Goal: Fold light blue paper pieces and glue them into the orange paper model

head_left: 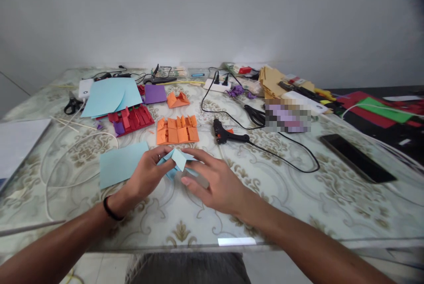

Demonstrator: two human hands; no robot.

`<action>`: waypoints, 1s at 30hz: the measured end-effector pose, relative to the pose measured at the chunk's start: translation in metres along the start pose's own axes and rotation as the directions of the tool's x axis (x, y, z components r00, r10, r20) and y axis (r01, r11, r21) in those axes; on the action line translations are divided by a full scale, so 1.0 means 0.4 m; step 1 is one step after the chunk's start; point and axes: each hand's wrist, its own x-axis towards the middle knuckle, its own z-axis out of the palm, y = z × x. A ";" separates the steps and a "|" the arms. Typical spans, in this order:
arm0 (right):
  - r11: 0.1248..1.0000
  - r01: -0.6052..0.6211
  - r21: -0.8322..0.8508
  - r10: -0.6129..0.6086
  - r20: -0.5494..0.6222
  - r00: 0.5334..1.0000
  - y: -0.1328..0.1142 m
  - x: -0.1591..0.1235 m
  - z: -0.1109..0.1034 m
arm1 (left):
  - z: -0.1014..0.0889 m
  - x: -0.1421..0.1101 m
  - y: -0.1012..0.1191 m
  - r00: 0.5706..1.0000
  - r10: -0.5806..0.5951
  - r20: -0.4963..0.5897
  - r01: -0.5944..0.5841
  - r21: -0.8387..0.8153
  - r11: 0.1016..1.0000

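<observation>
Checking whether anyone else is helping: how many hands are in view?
2: the left hand, pinching the light blue folded paper from the left, and the right hand, at its right side. No others show.

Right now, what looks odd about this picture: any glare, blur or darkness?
In the head view, a bright patch, apparently glare, at the front edge of the table; a purplish item masked by coarse square blocks; a dark upper-right corner; also in the head view, small details look soft, though the folded light-blue paper is easy to make out.
</observation>
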 end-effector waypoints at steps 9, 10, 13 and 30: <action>0.997 0.067 -0.032 -0.073 -0.302 0.951 -0.055 0.050 -0.004 | 0.006 -0.014 0.043 0.962 0.156 -0.224 -0.157 0.013 0.988; 0.998 0.061 0.004 -0.056 -0.348 0.936 -0.063 0.058 -0.002 | 0.006 -0.014 0.052 0.951 0.188 -0.246 -0.188 0.025 0.982; 0.982 0.018 0.190 0.079 -0.490 0.868 -0.079 0.087 0.005 | 0.006 -0.010 0.078 0.915 0.256 -0.313 -0.254 0.048 0.966; 0.771 -0.257 0.583 0.511 -0.325 0.796 0.001 0.150 0.005 | 0.065 0.031 0.080 0.838 0.390 -0.381 -0.388 0.086 0.918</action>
